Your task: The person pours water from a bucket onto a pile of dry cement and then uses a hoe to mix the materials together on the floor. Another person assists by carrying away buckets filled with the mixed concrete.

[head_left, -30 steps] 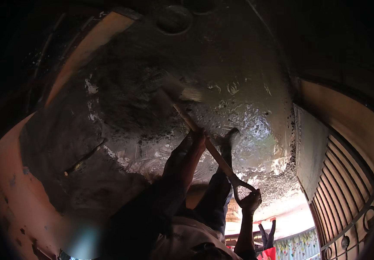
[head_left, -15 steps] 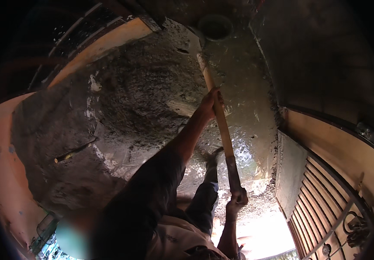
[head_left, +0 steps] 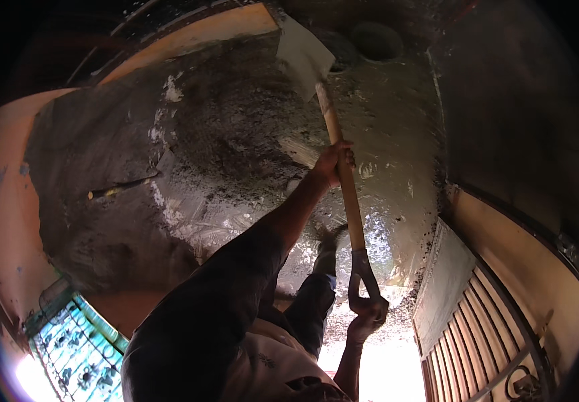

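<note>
A long shovel (head_left: 347, 194) with a pale wooden shaft runs from near my body toward the far wall. Around the middle of its shaft my left hand (head_left: 335, 163) is wrapped. My right hand (head_left: 368, 316) grips the dark D-shaped handle at the near end. Its broad grey blade (head_left: 305, 57) is at the far end, flat face showing; whether it touches the floor I cannot tell. Left of the shaft spreads a dark, wet, lumpy mix (head_left: 225, 127), partly hidden by my left arm. My leg and foot (head_left: 327, 251) stand beside the shaft.
Two dark round basins, one of them a wide basin (head_left: 378, 41), sit beyond the blade. A tool with a wooden handle (head_left: 120, 187) lies at left. An orange wall (head_left: 11, 181) bounds the left; a slatted metal gate (head_left: 464, 321) stands at right. A patterned window grille (head_left: 78, 348) shows lower left.
The shovel's blade has turned from nearly edge-on to showing its flat face. Both hands keep their hold. The view has shifted, bringing the window grille further into sight.
</note>
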The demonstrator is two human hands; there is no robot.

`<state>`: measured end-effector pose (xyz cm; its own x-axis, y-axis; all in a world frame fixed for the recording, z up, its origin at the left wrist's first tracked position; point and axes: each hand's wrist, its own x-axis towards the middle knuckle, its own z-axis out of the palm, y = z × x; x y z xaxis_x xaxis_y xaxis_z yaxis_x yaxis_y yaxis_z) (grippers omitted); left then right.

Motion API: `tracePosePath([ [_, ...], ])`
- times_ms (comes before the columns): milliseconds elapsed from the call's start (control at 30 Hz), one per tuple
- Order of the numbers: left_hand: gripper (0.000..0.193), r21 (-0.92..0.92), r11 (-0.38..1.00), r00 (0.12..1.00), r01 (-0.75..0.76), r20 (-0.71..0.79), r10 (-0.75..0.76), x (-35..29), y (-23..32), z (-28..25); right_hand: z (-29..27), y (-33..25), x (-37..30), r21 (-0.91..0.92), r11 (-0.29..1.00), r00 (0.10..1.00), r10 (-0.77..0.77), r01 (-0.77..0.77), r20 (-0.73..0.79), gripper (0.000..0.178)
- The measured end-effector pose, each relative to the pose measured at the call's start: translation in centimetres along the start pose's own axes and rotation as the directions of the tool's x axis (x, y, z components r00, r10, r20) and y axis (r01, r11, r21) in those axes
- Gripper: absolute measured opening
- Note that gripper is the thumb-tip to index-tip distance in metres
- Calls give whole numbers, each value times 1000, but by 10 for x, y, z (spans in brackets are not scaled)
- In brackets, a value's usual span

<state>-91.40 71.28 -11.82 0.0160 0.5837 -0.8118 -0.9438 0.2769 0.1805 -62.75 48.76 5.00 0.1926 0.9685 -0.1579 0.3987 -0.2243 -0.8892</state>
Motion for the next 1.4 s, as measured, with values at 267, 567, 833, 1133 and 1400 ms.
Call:
tracePosePath([
  [267,11,-102,993,931,52,-355,-85,-39,-134,-126,-108,47,-5,-520,853,988,101,-27,114,33],
  [567,9,-74,983,953,-171,-265,146,-29,27,-441,184,-26,-22,-283,959,850,156,-9,503,32],
  [833,8,48,986,845,-159,-509,161,10,46,-437,240,13,23,-152,645,573,745,-749,341,36],
  [1133,9,-204,939,764,-278,-639,88,29,-55,-383,145,137,68,-426,834,870,459,-351,181,46],
  [1400,10,107,992,625,-63,-771,123,-43,-101,-311,19,166,3,-119,626,632,775,-771,-20,43],
])
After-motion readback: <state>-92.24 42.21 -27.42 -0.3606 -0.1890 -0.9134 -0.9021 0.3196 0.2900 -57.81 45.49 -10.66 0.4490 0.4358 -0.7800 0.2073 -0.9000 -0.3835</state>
